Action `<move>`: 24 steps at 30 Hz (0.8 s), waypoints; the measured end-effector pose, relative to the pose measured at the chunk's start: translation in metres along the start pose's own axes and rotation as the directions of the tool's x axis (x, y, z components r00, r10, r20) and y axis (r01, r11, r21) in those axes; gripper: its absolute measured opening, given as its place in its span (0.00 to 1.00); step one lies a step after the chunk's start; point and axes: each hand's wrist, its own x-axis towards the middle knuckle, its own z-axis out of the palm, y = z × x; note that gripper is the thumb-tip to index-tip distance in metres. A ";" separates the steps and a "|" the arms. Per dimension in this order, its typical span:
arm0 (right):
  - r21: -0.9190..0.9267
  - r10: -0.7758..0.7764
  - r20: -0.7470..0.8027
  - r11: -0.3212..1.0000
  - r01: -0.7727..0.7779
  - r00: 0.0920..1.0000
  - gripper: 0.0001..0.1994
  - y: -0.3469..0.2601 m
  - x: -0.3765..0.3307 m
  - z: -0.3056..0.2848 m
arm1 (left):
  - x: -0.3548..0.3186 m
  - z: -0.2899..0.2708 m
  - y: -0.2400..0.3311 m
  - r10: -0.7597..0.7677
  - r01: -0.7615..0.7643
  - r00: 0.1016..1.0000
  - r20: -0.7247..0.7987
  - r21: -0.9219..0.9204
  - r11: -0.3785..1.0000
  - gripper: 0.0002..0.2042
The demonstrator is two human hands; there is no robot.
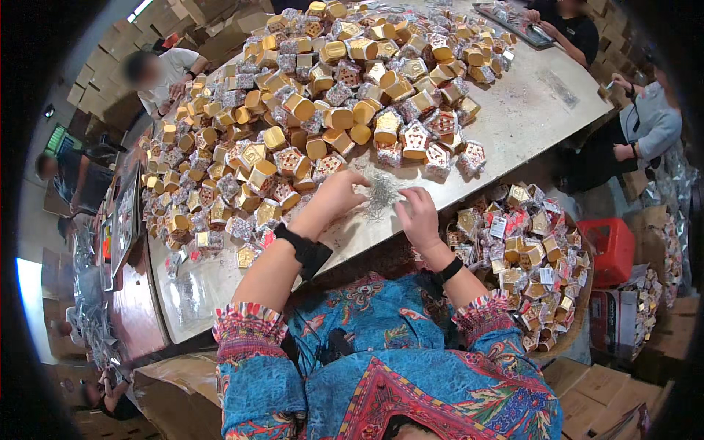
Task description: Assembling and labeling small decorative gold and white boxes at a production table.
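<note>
A small heap of thin silvery wire pieces (pixel 380 193) lies on the pale table in front of me. My left hand (pixel 340 192) is at its left side, thumb and forefinger apart beside the wires. On the right side, my right hand (pixel 419 220) has its fingers bent toward the same heap, thumb and forefinger apart; nothing shows in either hand. Just beyond the wires stand several house-shaped ornaments (pixel 416 139) with gold, white and red sides and glittery roofs. They form the near edge of a large pile (pixel 301 106).
A big round basket (pixel 584 293) full of similar ornaments stands below the table edge at my right. Beside it are a red plastic stool (pixel 610 249) and a filled carton (pixel 614 319). Other people work around the table (pixel 532 95). A dark tray (pixel 522 28) lies at its far right.
</note>
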 end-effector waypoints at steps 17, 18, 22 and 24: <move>-0.275 -0.191 0.216 0.929 0.248 0.958 0.04 0.005 0.038 0.042 | -0.117 -0.018 -0.052 -0.013 -0.004 0.888 -0.459 -0.035 0.999 0.06; -0.310 -0.215 0.214 0.910 0.275 0.953 0.04 0.008 0.038 0.044 | -0.122 -0.017 -0.048 -0.013 0.008 0.891 -0.454 -0.013 1.000 0.06; -0.435 -0.208 0.267 0.845 0.311 0.941 0.04 0.014 0.042 0.036 | -0.123 -0.014 -0.039 0.044 0.008 0.908 -0.416 0.121 0.993 0.06; -0.478 -0.227 0.264 0.813 0.332 0.938 0.05 0.011 0.043 0.032 | -0.121 -0.016 -0.035 0.055 -0.007 0.915 -0.399 0.121 0.993 0.06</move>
